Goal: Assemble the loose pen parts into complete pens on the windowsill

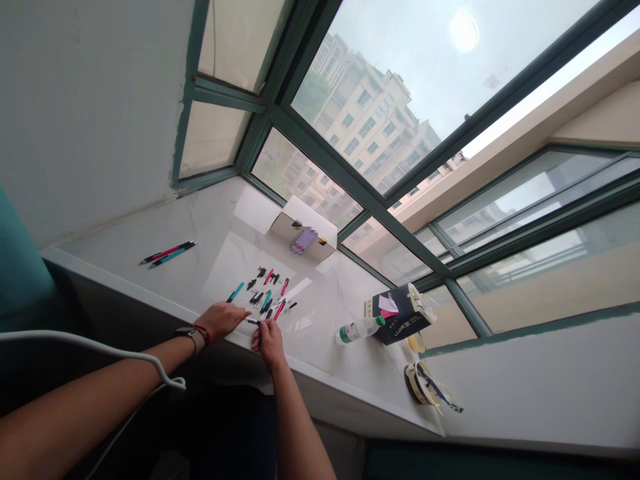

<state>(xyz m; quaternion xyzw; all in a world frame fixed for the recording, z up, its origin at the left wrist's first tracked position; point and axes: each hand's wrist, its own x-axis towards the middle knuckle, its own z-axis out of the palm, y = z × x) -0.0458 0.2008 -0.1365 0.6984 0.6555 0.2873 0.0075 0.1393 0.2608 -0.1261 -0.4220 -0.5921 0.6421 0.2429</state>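
My left hand (225,320), with a watch and a red band at its wrist, is at the near edge of the white sill. Its fingers are drawn together, and what they may hold is too small to make out. A teal pen barrel (236,292) shows just beyond it. My right hand (270,343) pinches a small dark pen part (254,322), whose end points toward my left fingertips. Past both hands lie scattered pen parts: black pieces (257,297), a teal barrel (267,300) and pink-red barrels (280,309).
A red-and-black pen (167,252) and a teal-and-black pen (173,256) lie at the left. Behind the parts stands an opened white folder (325,252). To the right are a green-capped bottle (359,330), a dark box (400,313) and a roll-like object (420,385). Windows border the sill.
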